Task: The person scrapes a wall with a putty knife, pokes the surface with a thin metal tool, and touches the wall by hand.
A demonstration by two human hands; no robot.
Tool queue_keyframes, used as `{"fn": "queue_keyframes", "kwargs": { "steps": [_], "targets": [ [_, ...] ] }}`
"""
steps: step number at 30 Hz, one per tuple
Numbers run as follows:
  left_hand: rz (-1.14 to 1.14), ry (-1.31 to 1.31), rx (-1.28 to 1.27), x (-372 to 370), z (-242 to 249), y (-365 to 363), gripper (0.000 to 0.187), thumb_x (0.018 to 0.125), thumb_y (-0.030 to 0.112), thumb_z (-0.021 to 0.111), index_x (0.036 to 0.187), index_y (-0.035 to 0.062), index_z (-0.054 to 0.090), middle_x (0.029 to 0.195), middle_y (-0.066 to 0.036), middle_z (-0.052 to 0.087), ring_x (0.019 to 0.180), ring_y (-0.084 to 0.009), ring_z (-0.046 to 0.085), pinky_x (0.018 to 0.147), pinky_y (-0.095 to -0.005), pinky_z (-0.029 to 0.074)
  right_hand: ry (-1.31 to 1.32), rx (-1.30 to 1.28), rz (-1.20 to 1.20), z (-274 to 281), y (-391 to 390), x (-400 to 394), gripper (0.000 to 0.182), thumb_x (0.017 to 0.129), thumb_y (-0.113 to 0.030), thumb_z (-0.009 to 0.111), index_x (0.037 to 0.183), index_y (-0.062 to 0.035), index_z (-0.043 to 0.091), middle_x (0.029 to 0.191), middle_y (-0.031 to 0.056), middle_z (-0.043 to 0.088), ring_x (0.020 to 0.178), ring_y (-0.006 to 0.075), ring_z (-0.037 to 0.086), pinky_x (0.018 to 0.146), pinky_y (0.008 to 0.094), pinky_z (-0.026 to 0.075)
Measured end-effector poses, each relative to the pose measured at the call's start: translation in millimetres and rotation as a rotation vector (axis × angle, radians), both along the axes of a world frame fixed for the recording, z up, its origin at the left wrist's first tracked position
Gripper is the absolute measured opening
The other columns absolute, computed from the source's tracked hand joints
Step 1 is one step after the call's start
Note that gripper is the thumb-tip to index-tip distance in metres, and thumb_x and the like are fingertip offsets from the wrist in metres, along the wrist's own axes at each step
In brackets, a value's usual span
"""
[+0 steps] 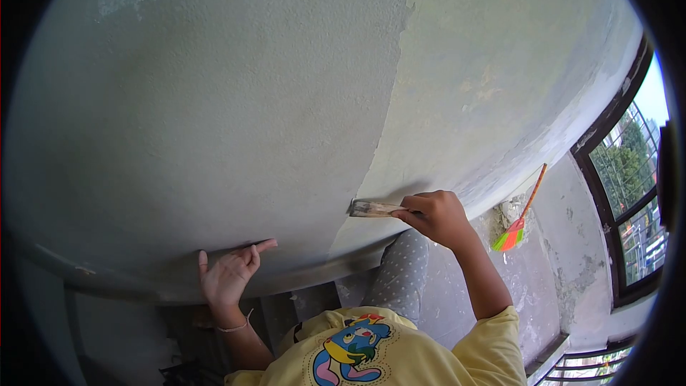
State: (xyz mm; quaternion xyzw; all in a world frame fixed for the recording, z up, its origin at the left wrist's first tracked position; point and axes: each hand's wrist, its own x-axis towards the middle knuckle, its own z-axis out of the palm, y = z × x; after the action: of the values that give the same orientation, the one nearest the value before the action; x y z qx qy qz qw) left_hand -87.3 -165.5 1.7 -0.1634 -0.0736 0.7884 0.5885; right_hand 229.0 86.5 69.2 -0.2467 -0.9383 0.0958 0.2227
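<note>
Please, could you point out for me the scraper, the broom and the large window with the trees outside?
Scraper (pixel 377 209): head view, on its handle.
Broom (pixel 509 236): head view, on its bright bristles.
Large window (pixel 623 159): head view, on its upper glass.

No text, label, brand, number or sign can be read. The print on the shirt (pixel 436 357) shows no readable lettering.
</note>
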Motion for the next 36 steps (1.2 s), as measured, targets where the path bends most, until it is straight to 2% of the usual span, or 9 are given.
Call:
{"fn": "queue_keyframes", "kwargs": {
  "steps": [13,17,25,28,30,36],
  "targets": [
    [-0.008,-0.017,-0.008,-3.7,-0.7,-0.2,0.117,0.093,0.075,0.036,0.151,-0.0051,-0.028,0.154,-0.038,-0.033,0.153,-0.0418,-0.017,0.114,-0.0489,0.024,0.019,-0.005,0.036,-2.6,5.9,4.0,0.026,0.087,-0.028,0.076,0.075,-0.0074,0.067,0.061,0.0080,0.061,0.053,0.0311,0.058,0.051,0.0402,0.044],
    [-0.010,0.009,0.006,-3.4,-1.7,-0.2,0.116,0.093,0.074,0.036,0.151,-0.0050,-0.027,0.154,-0.038,-0.032,0.152,-0.0417,-0.019,0.114,-0.0491,0.025,0.013,0.043,0.012,-4.3,7.1,3.8,0.025,0.089,-0.032,0.074,0.078,-0.0105,0.068,0.062,0.0052,0.062,0.054,0.0282,0.060,0.050,0.0399,0.045],
    [-0.011,-0.004,0.006,-5.8,-2.7,0.2,0.115,0.093,0.074,0.035,0.153,-0.0025,-0.025,0.154,-0.038,-0.033,0.151,-0.0428,-0.023,0.113,-0.0506,0.025,-0.002,0.039,-0.007,-1.4,10.3,6.7,0.025,0.089,-0.032,0.074,0.078,-0.0105,0.068,0.063,0.0050,0.063,0.054,0.0282,0.060,0.050,0.0396,0.045],
    [-0.011,-0.017,-0.012,-6.5,-1.1,0.7,0.115,0.093,0.075,0.035,0.153,-0.0031,-0.024,0.154,-0.038,-0.033,0.151,-0.0439,-0.024,0.112,-0.0510,0.026,-0.012,0.032,-0.034,-2.9,9.1,8.3,0.025,0.089,-0.031,0.075,0.078,-0.0104,0.068,0.063,0.0050,0.063,0.054,0.0283,0.060,0.051,0.0396,0.045],
    [-0.015,-0.045,-0.045,-8.6,-0.2,0.8,0.111,0.092,0.072,0.036,0.156,-0.0033,-0.017,0.161,-0.034,-0.024,0.150,-0.0513,-0.020,0.112,-0.0524,0.026,-0.016,0.016,-0.050,-3.0,7.4,9.4,0.025,0.088,-0.031,0.075,0.078,-0.0103,0.068,0.063,0.0050,0.063,0.054,0.0283,0.060,0.051,0.0395,0.045],
    [-0.027,-0.068,-0.045,-12.6,-0.8,1.4,0.111,0.092,0.072,0.035,0.156,-0.0028,-0.016,0.161,-0.034,-0.023,0.149,-0.0518,-0.019,0.112,-0.0533,0.025,0.011,0.028,-0.013,-3.4,5.7,2.8,0.024,0.089,-0.031,0.075,0.077,-0.0102,0.068,0.062,0.0045,0.062,0.054,0.0276,0.060,0.050,0.0391,0.045]
  ]
}}
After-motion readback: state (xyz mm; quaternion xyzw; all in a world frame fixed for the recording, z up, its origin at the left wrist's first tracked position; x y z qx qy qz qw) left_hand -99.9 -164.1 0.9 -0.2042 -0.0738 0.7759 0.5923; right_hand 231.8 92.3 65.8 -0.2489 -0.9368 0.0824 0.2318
